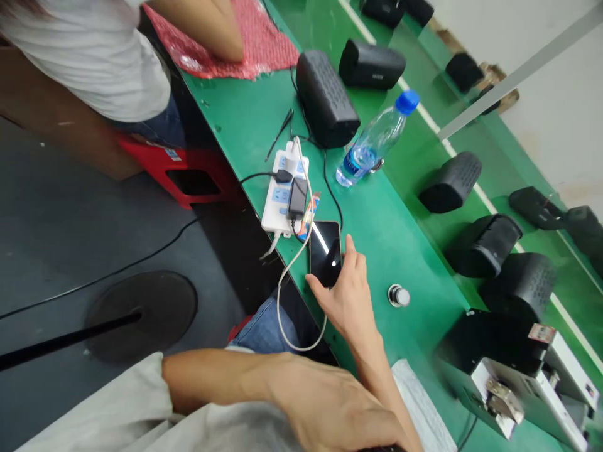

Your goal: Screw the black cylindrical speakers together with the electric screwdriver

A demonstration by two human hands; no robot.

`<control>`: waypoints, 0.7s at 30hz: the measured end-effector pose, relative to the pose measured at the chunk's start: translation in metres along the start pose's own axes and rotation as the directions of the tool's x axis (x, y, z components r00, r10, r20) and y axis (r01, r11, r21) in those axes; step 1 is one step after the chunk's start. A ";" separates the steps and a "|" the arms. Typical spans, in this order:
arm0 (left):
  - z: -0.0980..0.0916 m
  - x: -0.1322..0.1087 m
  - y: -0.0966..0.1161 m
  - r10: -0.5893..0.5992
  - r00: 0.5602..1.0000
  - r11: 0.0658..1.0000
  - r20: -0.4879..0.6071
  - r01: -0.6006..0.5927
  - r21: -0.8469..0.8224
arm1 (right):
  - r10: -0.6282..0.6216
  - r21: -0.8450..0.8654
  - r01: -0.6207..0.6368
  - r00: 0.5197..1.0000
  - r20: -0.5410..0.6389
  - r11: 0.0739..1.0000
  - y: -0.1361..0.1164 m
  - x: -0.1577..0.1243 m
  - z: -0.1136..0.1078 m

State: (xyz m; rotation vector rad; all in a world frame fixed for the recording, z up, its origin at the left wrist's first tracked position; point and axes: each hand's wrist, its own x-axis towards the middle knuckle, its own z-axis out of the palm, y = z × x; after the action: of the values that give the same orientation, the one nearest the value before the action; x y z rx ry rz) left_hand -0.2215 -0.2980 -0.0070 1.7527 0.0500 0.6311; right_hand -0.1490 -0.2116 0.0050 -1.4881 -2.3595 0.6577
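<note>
A black phone (324,250) lies on the green bench (391,226) beside a white power strip (282,196). My right hand (346,295) reaches over the phone's near end, with the thumb on its left edge and the fingers on its right edge, gripping it. A white cable (288,276) loops from the strip past the phone and off the bench edge. My left hand (330,408) lies low in the view against my right forearm, back up, its fingers hidden at the bottom edge.
A water bottle (374,139) lies behind the phone, and a small metal knob (398,295) stands to its right. Several black speakers (325,97) sit along the bench. A grey-and-black machine (513,376) stands at bottom right. Another person (94,56) sits on a red stool (179,169).
</note>
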 end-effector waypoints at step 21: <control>0.008 0.000 -0.031 -0.094 0.994 0.975 -0.063 0.079 -0.207 | 0.023 0.308 -0.136 0.939 0.344 0.942 0.039 0.015 -0.029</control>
State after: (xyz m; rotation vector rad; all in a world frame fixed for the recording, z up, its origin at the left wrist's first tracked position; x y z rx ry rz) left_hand -0.2093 -0.2962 -0.0362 1.5214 0.1080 0.6140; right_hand -0.1119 -0.1774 0.0095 -1.4168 -2.2746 1.3504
